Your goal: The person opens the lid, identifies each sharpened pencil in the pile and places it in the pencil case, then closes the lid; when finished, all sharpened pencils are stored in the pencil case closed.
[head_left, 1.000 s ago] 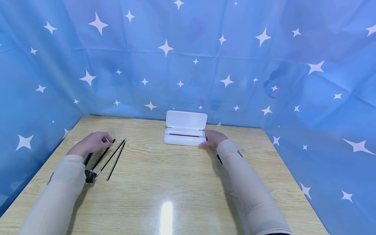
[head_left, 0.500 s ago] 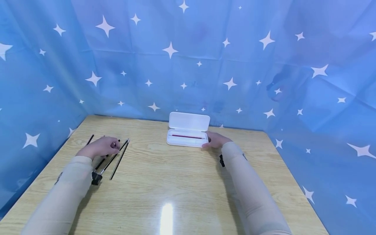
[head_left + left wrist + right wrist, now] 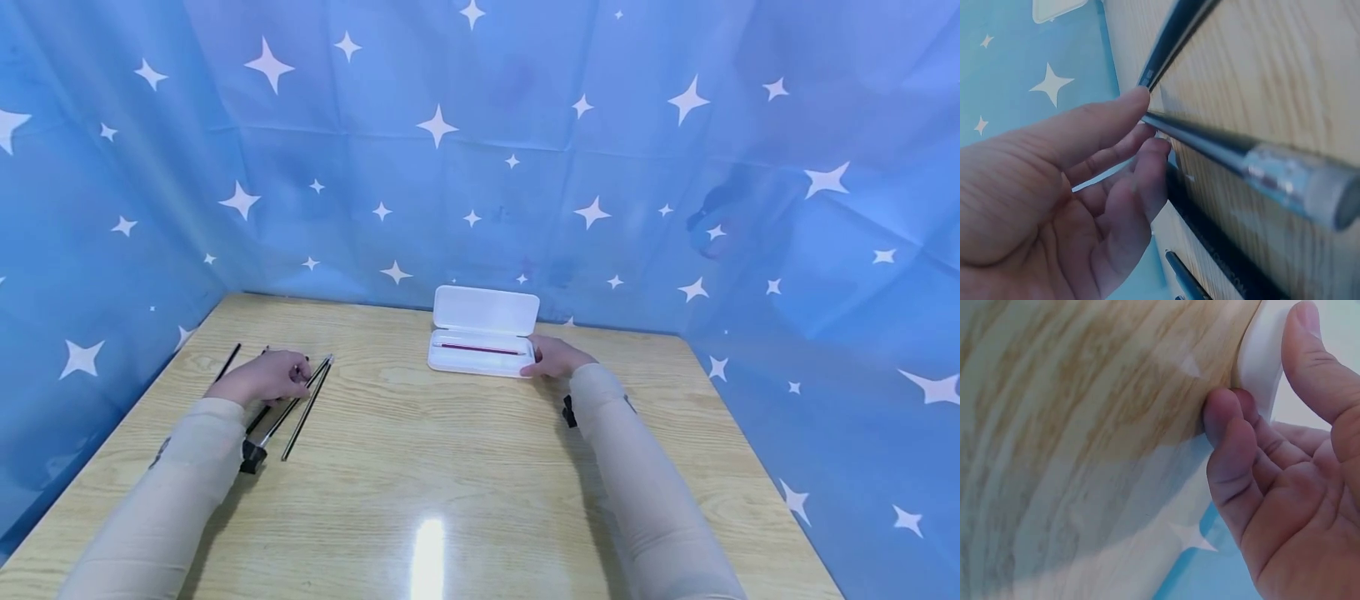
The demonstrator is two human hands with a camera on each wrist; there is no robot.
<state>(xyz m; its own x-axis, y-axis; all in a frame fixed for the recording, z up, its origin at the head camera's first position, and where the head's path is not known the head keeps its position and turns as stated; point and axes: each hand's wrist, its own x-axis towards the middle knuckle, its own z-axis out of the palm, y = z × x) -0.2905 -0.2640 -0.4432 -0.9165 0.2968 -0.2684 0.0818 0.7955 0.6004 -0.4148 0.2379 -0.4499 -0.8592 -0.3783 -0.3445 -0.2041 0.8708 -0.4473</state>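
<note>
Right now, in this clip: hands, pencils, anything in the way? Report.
Left hand: at a dark pencil, grip unclear. Right hand: holds open white case by right end, red pencil inside. Possible snag: second dark pencil, angled close beside.

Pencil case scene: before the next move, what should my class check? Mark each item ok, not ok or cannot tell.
1. Lid open: ok, it stands raised behind the case.
2. Right hand at the case: ok, it holds the right end.
3. Room in the case: ok, bare floor shows beside the red pencil.
4. Left hand at the dark pencils: ok, its fingertips are among them.
5. Firm grip on one pencil: cannot tell.
6. Dark pencils well apart: not ok, two converge at their far ends.
</note>
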